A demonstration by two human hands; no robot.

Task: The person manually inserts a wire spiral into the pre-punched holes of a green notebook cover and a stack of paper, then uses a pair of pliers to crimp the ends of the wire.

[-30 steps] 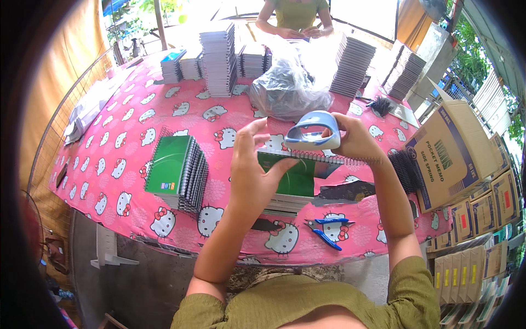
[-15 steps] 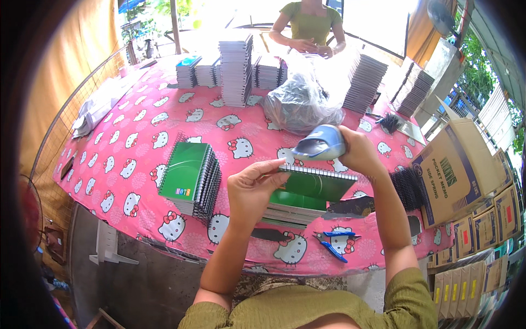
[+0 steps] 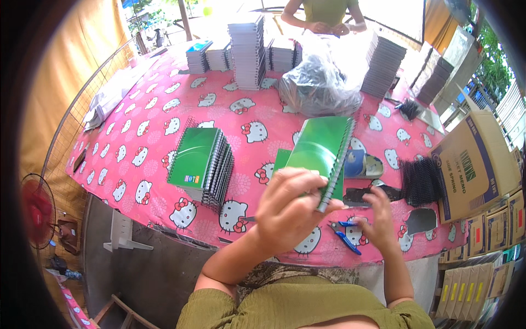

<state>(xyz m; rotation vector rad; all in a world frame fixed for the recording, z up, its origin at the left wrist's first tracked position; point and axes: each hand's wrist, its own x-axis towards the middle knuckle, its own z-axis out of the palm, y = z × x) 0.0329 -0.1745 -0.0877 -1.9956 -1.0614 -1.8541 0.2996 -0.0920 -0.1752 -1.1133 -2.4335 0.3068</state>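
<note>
A green spiral-bound notebook [image 3: 323,140] is gripped near its lower end by my left hand [image 3: 290,211]. It is tilted upright, its wire coil facing right. Behind it, mostly hidden, more green notebooks [image 3: 282,159] lie on the table. My right hand [image 3: 381,222] is open with curled, spread fingers, just right of the blue-handled cutting pliers [image 3: 348,238] and apart from the notebook. A blue slipper [image 3: 361,163] rests on the table beyond my right hand. To the left stands a stack of green spiral notebooks [image 3: 197,159].
Black spiral coils [image 3: 421,181] lie beside an open cardboard box [image 3: 476,164] on the right. A clear plastic bag [image 3: 323,82] and tall notebook stacks [image 3: 246,52] stand at the back. Across the table is another person [image 3: 329,16]. A red fan [image 3: 38,211] stands far left.
My right hand has put the slipper down on the table and come back toward me, empty. My left hand has raised and turned the notebook, which now stands tilted. The view has shifted slightly.
</note>
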